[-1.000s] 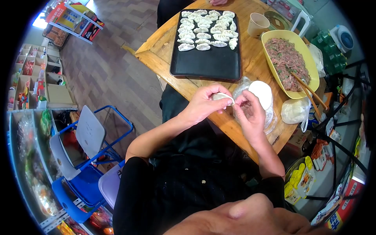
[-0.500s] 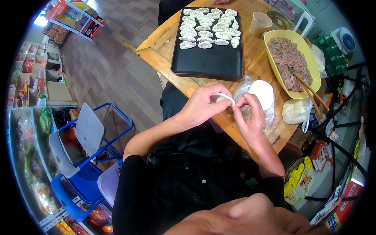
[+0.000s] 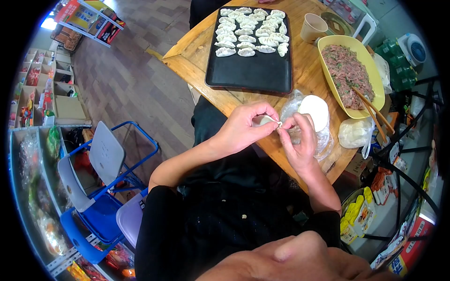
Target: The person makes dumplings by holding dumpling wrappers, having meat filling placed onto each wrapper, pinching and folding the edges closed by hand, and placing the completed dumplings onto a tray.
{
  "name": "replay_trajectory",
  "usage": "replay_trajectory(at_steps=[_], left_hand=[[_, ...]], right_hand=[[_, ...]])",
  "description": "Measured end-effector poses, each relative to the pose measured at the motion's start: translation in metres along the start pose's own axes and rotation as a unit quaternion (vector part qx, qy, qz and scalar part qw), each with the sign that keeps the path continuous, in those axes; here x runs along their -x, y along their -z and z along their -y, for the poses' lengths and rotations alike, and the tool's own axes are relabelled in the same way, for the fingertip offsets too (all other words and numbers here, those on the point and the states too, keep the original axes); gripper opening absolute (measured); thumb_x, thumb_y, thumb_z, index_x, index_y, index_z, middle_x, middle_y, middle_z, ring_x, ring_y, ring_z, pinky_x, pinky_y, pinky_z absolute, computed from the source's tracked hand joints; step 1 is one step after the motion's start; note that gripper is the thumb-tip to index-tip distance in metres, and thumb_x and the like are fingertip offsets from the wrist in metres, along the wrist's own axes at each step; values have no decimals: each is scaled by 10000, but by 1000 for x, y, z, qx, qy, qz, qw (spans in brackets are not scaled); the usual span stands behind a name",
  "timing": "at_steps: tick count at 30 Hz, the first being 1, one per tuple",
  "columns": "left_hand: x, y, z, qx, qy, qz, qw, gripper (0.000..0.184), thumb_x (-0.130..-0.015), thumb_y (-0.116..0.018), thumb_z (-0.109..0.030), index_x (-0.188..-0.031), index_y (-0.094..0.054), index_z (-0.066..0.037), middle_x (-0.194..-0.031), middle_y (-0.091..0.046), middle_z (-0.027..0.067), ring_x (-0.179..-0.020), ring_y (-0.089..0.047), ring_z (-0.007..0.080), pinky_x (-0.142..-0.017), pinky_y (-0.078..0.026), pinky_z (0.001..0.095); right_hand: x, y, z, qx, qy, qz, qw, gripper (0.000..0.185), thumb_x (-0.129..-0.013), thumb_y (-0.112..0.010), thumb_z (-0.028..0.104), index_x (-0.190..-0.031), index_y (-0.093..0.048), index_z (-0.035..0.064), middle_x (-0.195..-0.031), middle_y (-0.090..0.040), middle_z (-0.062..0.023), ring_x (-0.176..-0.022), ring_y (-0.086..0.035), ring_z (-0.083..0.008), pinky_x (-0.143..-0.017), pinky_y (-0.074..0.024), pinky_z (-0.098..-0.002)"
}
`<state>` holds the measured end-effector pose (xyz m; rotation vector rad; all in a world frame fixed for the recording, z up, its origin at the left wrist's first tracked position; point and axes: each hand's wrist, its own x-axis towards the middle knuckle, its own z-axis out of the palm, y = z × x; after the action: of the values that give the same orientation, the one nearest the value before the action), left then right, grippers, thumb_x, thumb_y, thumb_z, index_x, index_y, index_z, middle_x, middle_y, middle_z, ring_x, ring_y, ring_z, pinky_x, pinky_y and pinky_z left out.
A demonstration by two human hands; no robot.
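Observation:
Between my hands is a partly folded dumpling [image 3: 263, 120], its edge pinched at the right end. My left hand [image 3: 244, 124] is closed round it, fingers and thumb along the rim. The fingertips of my right hand [image 3: 300, 135] pinch the same edge. Just beyond my right hand lies a stack of round white dumpling wrappers [image 3: 315, 112] on a clear plastic bag [image 3: 324, 144]. Farther off, a black tray [image 3: 248, 76] bears rows of pleated dumplings [image 3: 246, 38]. To the right, a yellow bowl [image 3: 323, 61] holds minced meat filling [image 3: 348, 72].
Chopsticks [image 3: 372, 110] lean out of the bowl over the edge of the wooden table [image 3: 187, 54]. Beside it sit a tied plastic bag [image 3: 355, 133] and a paper cup [image 3: 313, 28]. Folding chairs [image 3: 105, 154] stand at the left. Part of another person's hand shows behind the tray.
The dumpling's edge has been pressed closer together at the right end, and its opening looks narrower. Both hands stay in nearly the same place.

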<state>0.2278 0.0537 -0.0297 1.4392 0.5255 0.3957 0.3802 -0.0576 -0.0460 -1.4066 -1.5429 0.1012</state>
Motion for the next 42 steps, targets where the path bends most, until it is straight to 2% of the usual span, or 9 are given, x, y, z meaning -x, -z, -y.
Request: replay_trajectory(at_steps=[7, 16, 19, 24, 25, 29, 37, 40, 42], left_hand=[[0, 6, 3, -32, -44, 40, 998, 139, -906, -644, -136, -987, -657, -24, -927, -606, -9, -829, -524, 32, -686, -408, 199], [2, 3, 24, 116, 30, 17, 993, 186, -913, -638, -86, -1087, -604, -31, -935, -607, 1, -784, -528, 22, -657, -429, 172], [1, 1, 22, 92, 49, -1, 995, 134, -902, -654, -98, -1017, -616, -42, -918, -603, -16, -763, -534, 26, -658, -420, 181], [2, -4, 11, -137, -73, -66, 986, 128, -850, -681, -123, -924, -627, -33, -883, -596, 31, -804, -566, 122, -691, -429, 255], [2, -3, 11, -124, -69, -52, 988, 129, -842, -674, -115, -928, -630, -28, -895, -590, 62, -844, -573, 159, -724, -437, 272], [2, 0, 12, -125, -111, -27, 986, 116, -859, -653, -104, -946, -637, -29, -923, -595, 66, -873, -586, 153, -756, -450, 275], [10, -1, 15, -73, -61, -7, 995, 147, -909, -630, -101, -1038, -621, -31, -989, -596, 30, -907, -572, 107, -772, -457, 254], [9, -6, 33, 154, -33, -1, 988, 213, -936, -611, -58, -1140, -569, -15, -1037, -594, 8, -943, -557, 78, -821, -456, 233], [10, -7, 32, 216, -10, -11, 976, 189, -927, -628, -68, -1104, -586, -17, -1021, -600, 14, -950, -556, 75, -831, -458, 237]], right_hand=[[7, -7, -5, -67, -25, -31, 997, 497, -750, -707, -107, -1188, -496, -8, -832, -577, -104, -776, -570, -223, -691, -487, -325], [12, -8, -8, -93, -35, -12, 995, 500, -776, -673, -130, -1218, -467, -18, -835, -582, -102, -742, -588, -203, -688, -493, -309], [13, -9, -8, -115, -35, -14, 993, 492, -778, -669, -128, -1212, -463, -20, -830, -578, -101, -737, -584, -201, -684, -491, -310], [13, -8, -9, -105, -38, 32, 993, 537, -772, -673, -121, -1242, -434, -23, -835, -569, -107, -737, -580, -211, -677, -491, -318], [13, -9, -10, -104, -27, 29, 994, 537, -772, -673, -121, -1242, -434, -23, -835, -569, -107, -737, -580, -211, -677, -491, -318], [11, -10, -8, -82, -27, -11, 996, 555, -781, -667, -120, -1269, -422, -23, -881, -574, -120, -743, -583, -211, -679, -499, -321], [16, -10, -10, -100, -55, 13, 993, 591, -805, -643, -109, -1317, -361, -27, -885, -563, -96, -781, -577, -171, -708, -497, -302], [15, -10, -9, -145, -86, -3, 986, 652, -814, -614, -117, -1364, -284, 1, -891, -541, -80, -809, -555, -153, -756, -474, -291], [15, -9, -8, -157, -92, -6, 983, 656, -817, -610, -118, -1367, -275, 6, -891, -539, -79, -811, -553, -153, -757, -472, -292]])
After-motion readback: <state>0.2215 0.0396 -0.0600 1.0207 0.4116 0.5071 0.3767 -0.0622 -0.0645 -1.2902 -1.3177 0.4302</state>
